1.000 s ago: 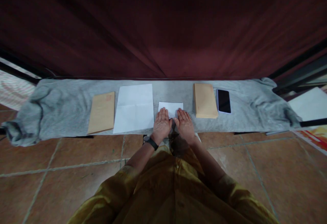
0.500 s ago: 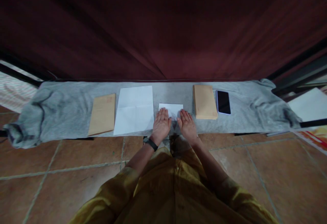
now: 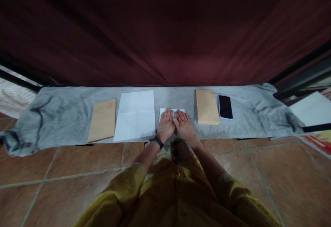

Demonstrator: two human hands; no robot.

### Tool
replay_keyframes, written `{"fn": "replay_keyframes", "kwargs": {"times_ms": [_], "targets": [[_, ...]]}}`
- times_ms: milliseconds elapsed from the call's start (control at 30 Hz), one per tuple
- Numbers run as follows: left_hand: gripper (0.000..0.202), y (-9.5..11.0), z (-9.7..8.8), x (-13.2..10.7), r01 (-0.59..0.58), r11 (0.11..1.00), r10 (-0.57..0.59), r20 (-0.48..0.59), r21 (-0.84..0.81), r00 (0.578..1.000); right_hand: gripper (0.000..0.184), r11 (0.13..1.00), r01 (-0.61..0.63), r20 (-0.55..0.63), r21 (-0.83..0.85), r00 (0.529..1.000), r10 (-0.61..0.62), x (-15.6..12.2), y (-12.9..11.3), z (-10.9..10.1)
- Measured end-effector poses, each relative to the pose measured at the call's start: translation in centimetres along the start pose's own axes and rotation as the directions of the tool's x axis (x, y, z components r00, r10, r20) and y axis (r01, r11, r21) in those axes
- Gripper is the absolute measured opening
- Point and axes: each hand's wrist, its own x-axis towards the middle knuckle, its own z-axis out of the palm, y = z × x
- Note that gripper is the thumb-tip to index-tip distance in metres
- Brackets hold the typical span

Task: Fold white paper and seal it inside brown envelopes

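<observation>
My left hand (image 3: 166, 125) and my right hand (image 3: 183, 125) lie flat, side by side, fingers stretched out, pressing on a small folded white paper (image 3: 163, 111) on the grey cloth (image 3: 64, 113). Only the paper's far edge shows past my fingertips. A black watch sits on my left wrist. To the left lies a larger creased white sheet (image 3: 135, 115), and beyond it a brown envelope (image 3: 102, 120). On the right rests a stack of brown envelopes (image 3: 206, 106).
A black phone (image 3: 225, 106) lies beside the envelope stack. A dark red curtain (image 3: 165, 30) hangs behind the cloth. Terracotta floor tiles (image 3: 51, 171) lie in front. White and coloured papers (image 3: 310, 111) sit at the far right.
My hands have slid closer together and further onto the folded paper, covering more of it. The camera shifted slightly.
</observation>
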Motion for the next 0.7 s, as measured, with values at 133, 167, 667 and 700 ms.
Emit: {"fn": "replay_keyframes", "kwargs": {"times_ms": [133,167,667,700], "targets": [[0.059,-0.03,0.09,-0.22,0.045,0.999,-0.046,-0.023,-0.013,0.999,0.055,1.0,-0.024,-0.031,-0.017,0.999,0.024,-0.27,0.55,0.3],[0.061,-0.08,0.07,-0.26,0.058,0.998,-0.058,-0.025,-0.019,0.998,0.056,0.999,-0.028,-0.035,-0.023,0.999,0.028,-0.32,0.63,0.32],[0.064,-0.3,0.32,-0.97,0.169,0.984,-0.175,-0.101,-0.059,0.979,0.053,0.991,-0.059,-0.066,-0.119,0.996,0.052,-0.89,1.03,0.08],[0.063,-0.21,0.26,-1.04,0.171,0.984,-0.176,-0.101,-0.054,0.979,0.053,0.991,-0.063,-0.064,-0.117,0.996,0.055,-0.88,1.01,0.06]]}}
